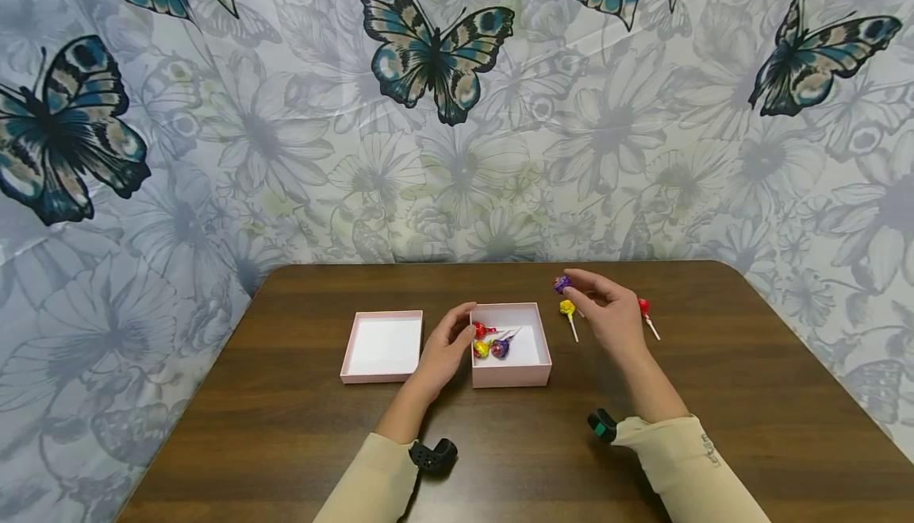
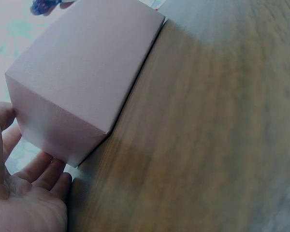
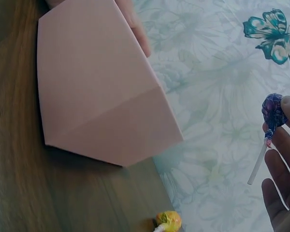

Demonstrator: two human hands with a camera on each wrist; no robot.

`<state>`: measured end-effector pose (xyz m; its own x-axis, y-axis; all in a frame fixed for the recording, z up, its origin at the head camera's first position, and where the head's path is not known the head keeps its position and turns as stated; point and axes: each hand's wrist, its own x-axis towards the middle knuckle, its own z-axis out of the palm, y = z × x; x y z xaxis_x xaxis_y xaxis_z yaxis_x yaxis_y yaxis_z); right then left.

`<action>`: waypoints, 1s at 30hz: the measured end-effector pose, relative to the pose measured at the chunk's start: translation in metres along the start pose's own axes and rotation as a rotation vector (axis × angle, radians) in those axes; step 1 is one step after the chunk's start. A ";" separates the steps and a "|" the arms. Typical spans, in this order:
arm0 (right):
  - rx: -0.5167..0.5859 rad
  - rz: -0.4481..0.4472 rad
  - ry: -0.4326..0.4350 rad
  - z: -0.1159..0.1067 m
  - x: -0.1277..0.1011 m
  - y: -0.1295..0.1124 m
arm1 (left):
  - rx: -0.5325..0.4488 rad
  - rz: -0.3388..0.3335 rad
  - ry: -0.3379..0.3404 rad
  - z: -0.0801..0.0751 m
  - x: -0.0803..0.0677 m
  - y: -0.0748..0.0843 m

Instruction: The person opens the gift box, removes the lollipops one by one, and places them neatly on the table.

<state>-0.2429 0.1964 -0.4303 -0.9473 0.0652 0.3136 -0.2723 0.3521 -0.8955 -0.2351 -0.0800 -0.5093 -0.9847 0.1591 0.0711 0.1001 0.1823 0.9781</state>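
Observation:
My right hand [image 1: 609,313] pinches a purple-wrapped lollipop [image 3: 273,110] by its round head, the white stick hanging down. It is raised above the table, right of an uncovered pink box [image 1: 511,378]. My left hand [image 1: 447,346] is against the box's left side, fingers loosely spread along the wall and thumb by the rim. Inside the box, at its left, lie a red lollipop [image 1: 483,331], a yellow lollipop [image 1: 481,349] and a purple lollipop [image 1: 501,348]. Near my right hand, a yellow lollipop [image 1: 567,307] and a partly hidden red lollipop [image 1: 644,305] lie on the table.
A shallow pink lid [image 1: 382,378] with a white inside lies left of the box. The brown wooden table [image 1: 286,444] has rounded far corners, and a butterfly-print cloth [image 1: 457,190] hangs behind it.

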 end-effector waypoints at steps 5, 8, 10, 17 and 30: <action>0.042 0.000 0.022 -0.007 0.000 0.002 | -0.003 0.001 -0.012 -0.002 -0.004 0.009; 0.011 0.008 0.060 -0.011 -0.003 -0.008 | 0.006 -0.013 -0.027 -0.003 -0.007 0.017; -0.013 0.015 0.086 -0.015 -0.003 -0.008 | 0.006 -0.017 -0.024 -0.003 -0.007 0.018; -0.050 0.020 0.149 -0.036 0.001 0.013 | -0.016 0.012 -0.005 0.001 0.001 0.002; -0.019 0.156 0.288 -0.069 0.012 0.038 | -0.024 0.011 -0.003 0.000 0.001 0.000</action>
<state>-0.2527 0.2745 -0.4386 -0.8901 0.3798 0.2519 -0.1220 0.3341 -0.9346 -0.2360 -0.0803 -0.5095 -0.9831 0.1637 0.0816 0.1076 0.1571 0.9817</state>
